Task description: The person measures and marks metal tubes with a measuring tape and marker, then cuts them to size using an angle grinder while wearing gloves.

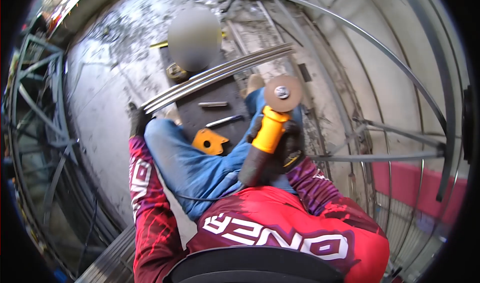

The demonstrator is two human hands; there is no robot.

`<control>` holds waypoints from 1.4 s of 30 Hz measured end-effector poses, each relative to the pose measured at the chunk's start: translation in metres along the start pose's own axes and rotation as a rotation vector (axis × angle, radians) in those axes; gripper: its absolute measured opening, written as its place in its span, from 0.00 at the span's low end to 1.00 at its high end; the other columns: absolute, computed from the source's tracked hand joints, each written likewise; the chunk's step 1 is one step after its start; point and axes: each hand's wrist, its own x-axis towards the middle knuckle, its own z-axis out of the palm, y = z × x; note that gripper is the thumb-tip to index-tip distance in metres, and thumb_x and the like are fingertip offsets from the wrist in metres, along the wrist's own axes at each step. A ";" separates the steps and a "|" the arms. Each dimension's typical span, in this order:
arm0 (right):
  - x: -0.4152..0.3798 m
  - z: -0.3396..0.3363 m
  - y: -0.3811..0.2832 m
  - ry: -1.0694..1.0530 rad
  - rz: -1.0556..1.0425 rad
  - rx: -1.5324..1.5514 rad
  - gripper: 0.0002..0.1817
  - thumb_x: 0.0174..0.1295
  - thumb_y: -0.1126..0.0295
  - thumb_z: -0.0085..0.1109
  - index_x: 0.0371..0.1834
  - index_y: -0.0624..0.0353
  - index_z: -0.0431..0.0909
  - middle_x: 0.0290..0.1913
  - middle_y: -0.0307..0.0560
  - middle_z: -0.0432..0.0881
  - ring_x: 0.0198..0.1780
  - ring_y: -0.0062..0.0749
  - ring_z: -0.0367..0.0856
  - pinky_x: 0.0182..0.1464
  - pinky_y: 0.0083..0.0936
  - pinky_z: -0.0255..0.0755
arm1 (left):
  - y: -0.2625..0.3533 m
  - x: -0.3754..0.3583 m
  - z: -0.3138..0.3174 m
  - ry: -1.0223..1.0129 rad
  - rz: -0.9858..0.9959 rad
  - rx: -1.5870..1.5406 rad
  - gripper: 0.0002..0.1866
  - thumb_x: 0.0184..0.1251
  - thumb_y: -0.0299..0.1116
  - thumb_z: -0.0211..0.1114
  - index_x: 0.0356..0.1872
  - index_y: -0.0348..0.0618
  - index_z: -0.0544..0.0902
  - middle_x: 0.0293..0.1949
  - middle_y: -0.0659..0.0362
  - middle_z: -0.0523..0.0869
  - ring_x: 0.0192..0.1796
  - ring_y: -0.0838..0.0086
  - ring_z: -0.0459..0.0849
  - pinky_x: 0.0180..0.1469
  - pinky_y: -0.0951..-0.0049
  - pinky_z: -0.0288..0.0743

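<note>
My right hand (pixel 291 145), in a dark glove, is wrapped round a yellow and black angle grinder (pixel 270 130). The grinder points away from me above my right thigh, its brown cutting disc (pixel 283 94) at the far end, apart from the metal. At the left, my gloved left hand (pixel 138 119) closes on the near ends of several thin metal tubes (pixel 215 78). These lie side by side, slanting up to the right across a dark board (pixel 200 114) between my legs; part of my left hand's grip is hidden.
On the board lie a short metal piece (pixel 213 104), a pen-like marker (pixel 224 121) and an orange plate with a hole (pixel 210 142). Beyond the tubes is a tape measure (pixel 176 72); a blurred oval hides what is beside it. Metal frames (pixel 42 90) stand left and right.
</note>
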 end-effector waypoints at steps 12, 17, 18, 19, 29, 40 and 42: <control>0.002 -0.010 0.004 -0.007 -0.015 0.056 0.40 0.55 0.45 0.61 0.66 0.63 0.70 0.51 0.61 0.84 0.49 0.59 0.84 0.59 0.56 0.77 | 0.007 0.006 0.001 0.010 -0.054 0.014 0.52 0.73 0.77 0.46 0.77 0.36 0.64 0.67 0.43 0.77 0.58 0.46 0.81 0.62 0.40 0.77; 0.004 -0.007 0.006 -0.071 -0.026 0.064 0.41 0.55 0.44 0.62 0.66 0.61 0.71 0.50 0.58 0.84 0.48 0.55 0.85 0.58 0.54 0.78 | 0.025 -0.018 0.009 -0.108 -0.092 0.017 0.57 0.71 0.78 0.47 0.84 0.39 0.50 0.76 0.43 0.68 0.69 0.46 0.76 0.71 0.41 0.67; 0.004 -0.002 0.006 -0.066 -0.033 0.083 0.41 0.55 0.44 0.62 0.66 0.61 0.71 0.50 0.58 0.84 0.48 0.54 0.85 0.58 0.53 0.78 | 0.024 -0.017 0.008 -0.100 -0.096 0.016 0.57 0.71 0.78 0.47 0.84 0.39 0.50 0.76 0.43 0.68 0.69 0.46 0.76 0.71 0.41 0.67; 0.003 0.003 0.004 -0.028 -0.041 0.028 0.41 0.55 0.43 0.63 0.66 0.60 0.70 0.49 0.57 0.84 0.48 0.53 0.85 0.58 0.53 0.78 | 0.023 -0.017 0.007 -0.108 -0.085 0.015 0.57 0.71 0.78 0.47 0.84 0.39 0.51 0.76 0.43 0.69 0.69 0.46 0.76 0.71 0.41 0.67; 0.001 0.008 0.000 0.001 -0.007 0.014 0.40 0.55 0.44 0.62 0.64 0.65 0.72 0.49 0.59 0.84 0.49 0.53 0.85 0.59 0.49 0.79 | 0.035 -0.035 0.012 0.037 0.058 0.207 0.21 0.77 0.47 0.60 0.66 0.54 0.80 0.47 0.61 0.82 0.44 0.72 0.82 0.39 0.64 0.80; 0.005 0.031 0.005 0.013 -0.004 0.144 0.38 0.55 0.52 0.70 0.67 0.58 0.70 0.51 0.55 0.83 0.49 0.50 0.84 0.60 0.56 0.78 | 0.086 -0.113 0.111 -0.039 0.958 1.487 0.12 0.60 0.38 0.71 0.46 0.56 0.89 0.46 0.54 0.86 0.52 0.52 0.85 0.51 0.53 0.80; 0.004 0.029 0.004 0.023 -0.034 0.168 0.39 0.55 0.52 0.69 0.68 0.58 0.69 0.51 0.55 0.83 0.49 0.50 0.84 0.60 0.56 0.77 | 0.082 -0.119 0.132 -0.056 0.935 1.502 0.12 0.61 0.40 0.69 0.45 0.54 0.89 0.45 0.52 0.86 0.51 0.50 0.85 0.50 0.50 0.80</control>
